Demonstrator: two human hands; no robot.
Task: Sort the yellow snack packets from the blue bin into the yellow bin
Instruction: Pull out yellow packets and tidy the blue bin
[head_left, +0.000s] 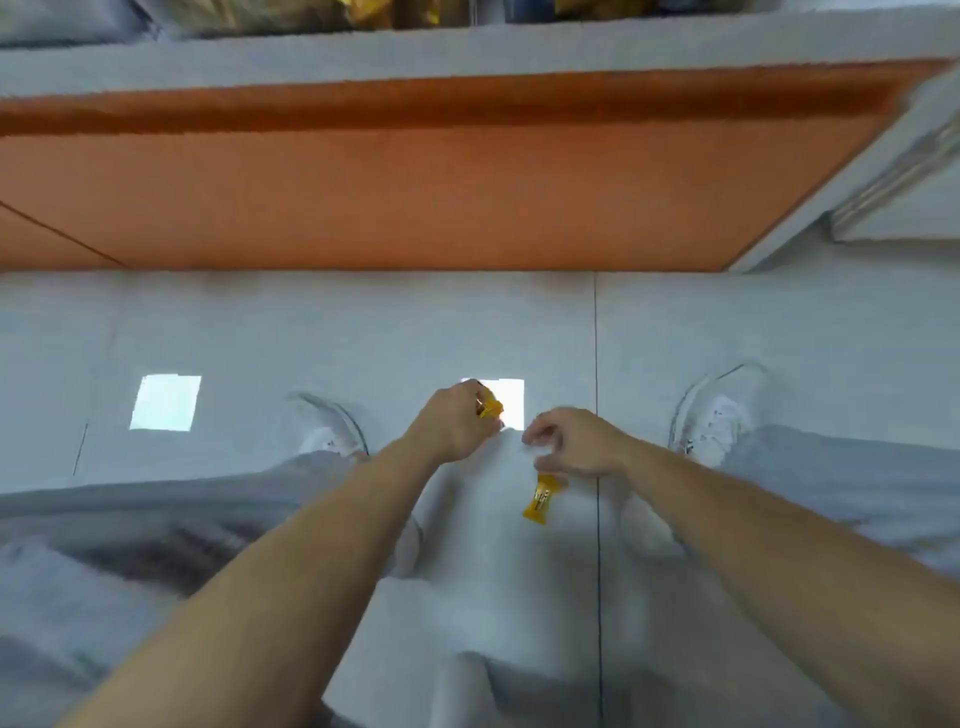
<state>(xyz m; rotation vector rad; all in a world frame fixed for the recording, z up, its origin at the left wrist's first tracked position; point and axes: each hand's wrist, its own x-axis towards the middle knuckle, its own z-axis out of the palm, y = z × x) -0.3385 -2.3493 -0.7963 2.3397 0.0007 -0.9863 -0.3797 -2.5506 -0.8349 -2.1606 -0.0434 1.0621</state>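
My left hand (457, 421) is curled tight around a yellow snack packet (491, 409), one end of it poking out past my fingers. My right hand (571, 441) is half curled, and whether its fingertips grip the second yellow packet (541, 499) hanging just under it, I cannot tell. Both hands hover over the pale floor (311, 332) between my white shoes (719, 415). An orange panel (415, 197) runs ahead.
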